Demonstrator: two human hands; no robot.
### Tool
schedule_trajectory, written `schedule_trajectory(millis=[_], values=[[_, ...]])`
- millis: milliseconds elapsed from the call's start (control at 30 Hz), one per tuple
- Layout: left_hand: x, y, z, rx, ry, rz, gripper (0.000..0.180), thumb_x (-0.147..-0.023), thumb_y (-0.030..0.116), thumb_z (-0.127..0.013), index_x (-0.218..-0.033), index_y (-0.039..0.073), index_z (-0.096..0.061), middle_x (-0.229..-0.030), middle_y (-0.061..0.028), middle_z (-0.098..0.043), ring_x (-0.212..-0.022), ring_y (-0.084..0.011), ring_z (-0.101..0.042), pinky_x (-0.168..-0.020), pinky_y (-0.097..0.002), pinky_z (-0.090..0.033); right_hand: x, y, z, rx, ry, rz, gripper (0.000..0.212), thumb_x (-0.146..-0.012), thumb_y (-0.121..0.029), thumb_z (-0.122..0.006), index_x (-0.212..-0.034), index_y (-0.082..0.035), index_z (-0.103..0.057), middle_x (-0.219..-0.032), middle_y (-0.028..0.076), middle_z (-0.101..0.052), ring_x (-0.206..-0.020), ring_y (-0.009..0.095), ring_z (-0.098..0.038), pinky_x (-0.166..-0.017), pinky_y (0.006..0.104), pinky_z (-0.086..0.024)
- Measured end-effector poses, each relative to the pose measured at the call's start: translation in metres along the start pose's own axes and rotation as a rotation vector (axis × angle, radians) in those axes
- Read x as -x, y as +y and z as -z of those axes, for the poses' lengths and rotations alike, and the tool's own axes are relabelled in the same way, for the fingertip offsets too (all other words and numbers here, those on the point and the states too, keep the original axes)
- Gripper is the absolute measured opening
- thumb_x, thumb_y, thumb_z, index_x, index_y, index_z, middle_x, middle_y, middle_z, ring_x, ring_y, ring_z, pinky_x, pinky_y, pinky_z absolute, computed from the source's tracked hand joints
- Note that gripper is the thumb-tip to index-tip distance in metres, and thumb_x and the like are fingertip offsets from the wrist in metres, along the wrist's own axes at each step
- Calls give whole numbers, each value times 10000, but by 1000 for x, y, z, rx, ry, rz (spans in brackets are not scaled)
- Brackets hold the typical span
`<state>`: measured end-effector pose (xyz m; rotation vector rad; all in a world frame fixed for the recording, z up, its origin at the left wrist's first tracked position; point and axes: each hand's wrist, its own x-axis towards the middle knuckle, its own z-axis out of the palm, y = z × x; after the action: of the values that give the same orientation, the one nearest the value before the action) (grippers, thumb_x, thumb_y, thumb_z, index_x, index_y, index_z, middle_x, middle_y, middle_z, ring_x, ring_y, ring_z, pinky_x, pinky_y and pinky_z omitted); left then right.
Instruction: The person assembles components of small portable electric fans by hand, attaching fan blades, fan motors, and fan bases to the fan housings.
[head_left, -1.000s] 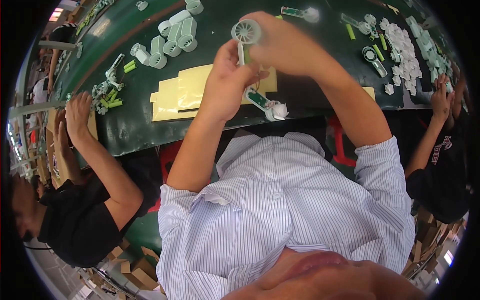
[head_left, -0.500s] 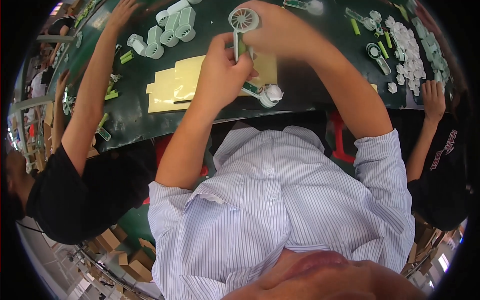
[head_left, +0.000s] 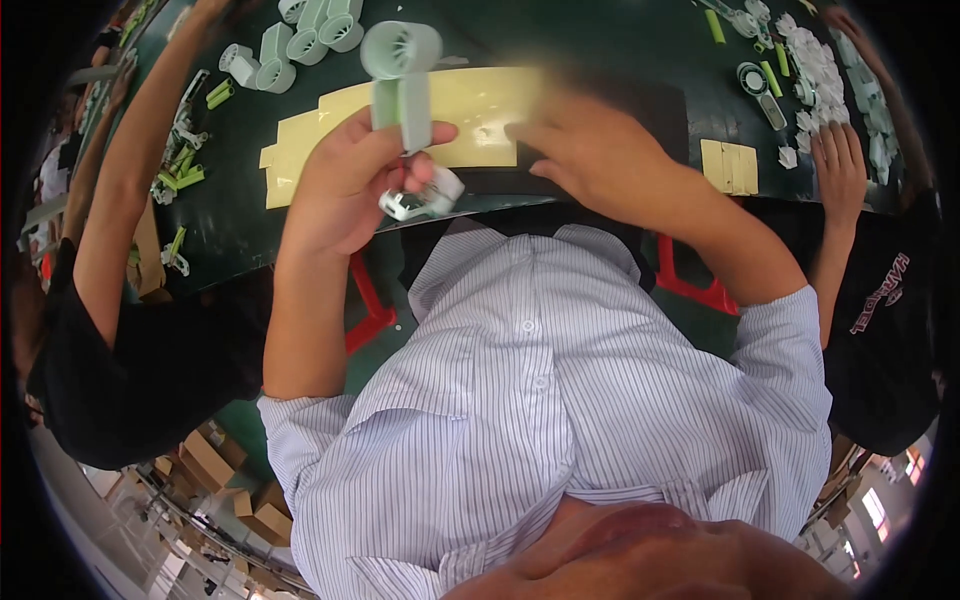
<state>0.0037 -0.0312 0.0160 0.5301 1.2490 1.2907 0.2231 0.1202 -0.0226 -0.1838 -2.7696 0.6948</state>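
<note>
My left hand [head_left: 350, 185] grips a pale green handheld fan body [head_left: 402, 75] by its handle, round head pointing away from me, with a small white part [head_left: 420, 200] at its lower end. My right hand [head_left: 590, 150] rests on the dark green table [head_left: 620, 60] at the edge of the yellow sheets [head_left: 480, 110], fingers spread and holding nothing.
Several pale green fan bodies [head_left: 300, 30] lie at the far left. A pile of white parts [head_left: 830, 70] sits far right beside small yellow pads [head_left: 730, 165]. A person's arm [head_left: 130, 170] reaches in on the left, another person's hand [head_left: 840, 170] lies on the right. Red stool legs [head_left: 690, 285] stand below.
The fan body has gone from both hands to the left hand alone and come nearer. My right hand let go and dropped onto the yellow sheets. The left neighbour's arm stretched across the table.
</note>
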Motion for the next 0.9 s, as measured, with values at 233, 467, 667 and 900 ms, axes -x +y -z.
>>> schedule_trajectory(millis=[233,467,667,900], values=[[-32,-32,-14,-63,66,77,235,-888,67,-581,-1065,-79,-535,-942,-147,-679,-686,-97,-608,-650,-202,-506,-2,-10,-4,-51,-39,-8,152,-833,-50,-632,-985,-44,-635,-1014,110,-582,-902,306,-602,-756,391,-511],[-31,-43,-20,-84,111,-3,308,-876,72,-601,-1120,-97,-521,-995,-145,-683,-685,-104,-603,-640,-211,-502,-3,11,8,-1021,244,-421,257,-862,-47,-663,-1110,-15,-603,-939,49,-650,-826,79,-602,-705,209,-487],[-28,-36,-25,-158,174,-16,271,-872,78,-599,-1078,-92,-553,-976,-131,-683,-664,-107,-596,-620,-216,-493,-30,3,28,-1040,103,-427,221,-866,-84,-669,-1068,0,-638,-892,41,-666,-797,83,-621,-693,217,-487],[-37,-42,-21,-146,143,18,248,-853,61,-594,-1051,-87,-567,-924,-110,-668,-678,-125,-613,-623,-237,-498,-57,-4,21,-407,146,-93,186,-857,-125,-644,-1020,-36,-647,-875,84,-696,-794,187,-673,-715,282,-513]])
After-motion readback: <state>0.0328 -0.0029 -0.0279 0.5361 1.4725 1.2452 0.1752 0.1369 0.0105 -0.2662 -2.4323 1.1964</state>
